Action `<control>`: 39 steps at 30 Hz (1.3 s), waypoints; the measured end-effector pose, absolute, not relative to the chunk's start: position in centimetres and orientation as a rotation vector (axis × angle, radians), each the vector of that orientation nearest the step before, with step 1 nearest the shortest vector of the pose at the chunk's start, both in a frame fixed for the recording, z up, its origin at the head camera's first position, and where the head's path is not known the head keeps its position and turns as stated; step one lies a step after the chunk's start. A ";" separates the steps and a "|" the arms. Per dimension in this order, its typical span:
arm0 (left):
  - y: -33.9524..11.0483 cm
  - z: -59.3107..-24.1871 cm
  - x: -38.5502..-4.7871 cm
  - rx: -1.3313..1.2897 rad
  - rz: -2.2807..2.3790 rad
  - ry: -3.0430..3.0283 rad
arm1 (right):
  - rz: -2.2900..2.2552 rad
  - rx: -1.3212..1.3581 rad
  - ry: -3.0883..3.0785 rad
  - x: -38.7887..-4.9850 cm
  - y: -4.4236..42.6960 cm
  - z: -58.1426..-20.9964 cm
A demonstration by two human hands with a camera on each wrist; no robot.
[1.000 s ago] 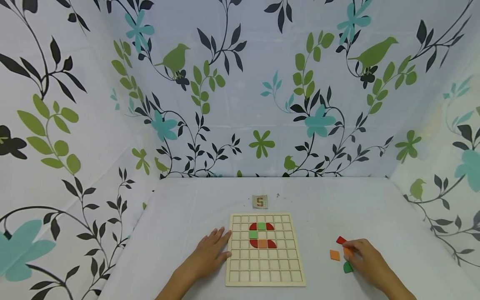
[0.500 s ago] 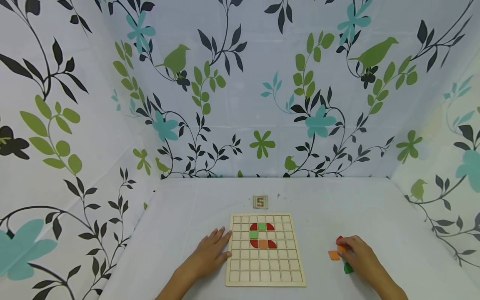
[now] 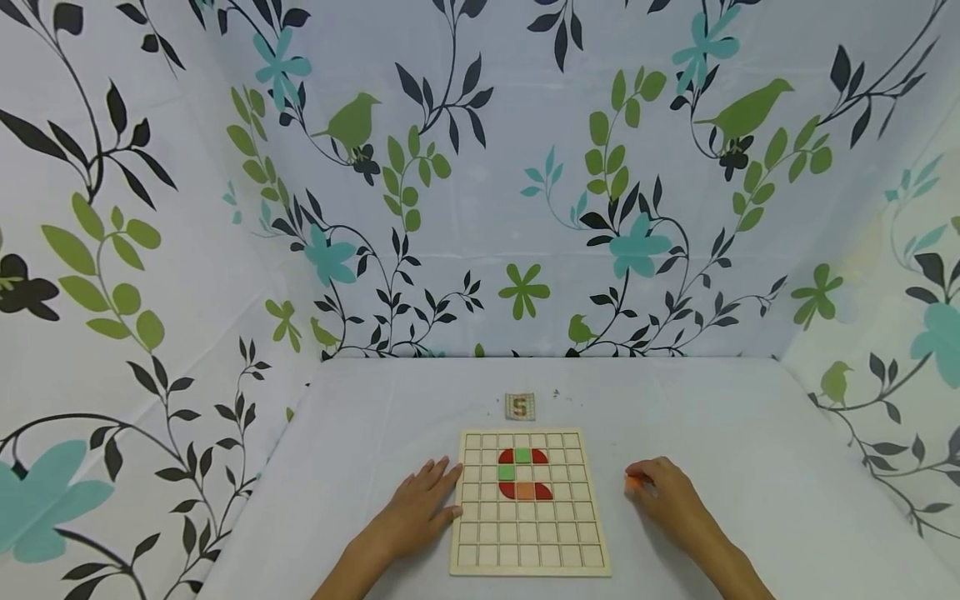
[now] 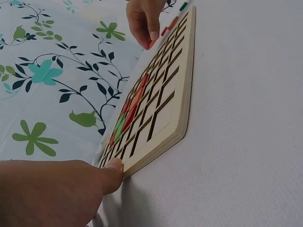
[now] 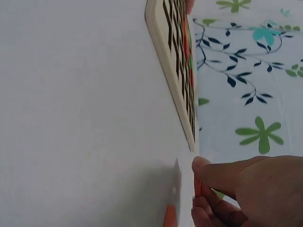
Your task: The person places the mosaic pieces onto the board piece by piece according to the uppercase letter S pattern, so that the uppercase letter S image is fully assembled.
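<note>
Resting a spread left hand [image 3: 422, 508] against the wooden grid board [image 3: 528, 511], pinching an orange tile [image 3: 634, 482] with the right hand [image 3: 669, 500] near the opposite edge.

I see tiles [image 3: 523, 491] in the board [image 3: 517, 533], card [image 3: 520, 407] just behind. Left hand [image 3: 423, 508] at its left edge, right hand [image 3: 667, 497] off right.

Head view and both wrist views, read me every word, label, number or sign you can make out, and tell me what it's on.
"S" or "5", cannot tell which: on the small card beyond the wooden board.
Too small to read, perhaps not writing: dark specks near the card.
No text is readable in either wrist view.
</note>
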State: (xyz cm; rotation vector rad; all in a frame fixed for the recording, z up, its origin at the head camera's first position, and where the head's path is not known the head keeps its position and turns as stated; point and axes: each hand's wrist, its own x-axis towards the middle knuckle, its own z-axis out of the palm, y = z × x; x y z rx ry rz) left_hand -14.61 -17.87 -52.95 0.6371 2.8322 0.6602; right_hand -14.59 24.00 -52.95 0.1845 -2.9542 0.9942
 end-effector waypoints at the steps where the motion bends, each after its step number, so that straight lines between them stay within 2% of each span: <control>1: -17.9 -52.9 -14.6 0.637 0.661 2.831 | 1.004 0.183 -2.954 -14.5 23.2 -52.8; 9: -17.8 -52.9 -14.5 0.643 0.646 2.830 | 1.168 0.381 -2.925 -13.7 17.3 -52.5; 15: -17.9 -53.0 -14.5 0.632 0.654 2.827 | 1.166 0.595 -2.866 -13.2 14.8 -52.9; 24: -17.9 -53.3 -14.7 0.642 0.644 2.826 | 1.068 0.717 -2.855 -13.1 13.8 -54.1; 39: -18.0 -53.2 -14.7 0.645 0.651 2.828 | 0.942 0.841 -2.836 -13.2 14.0 -53.6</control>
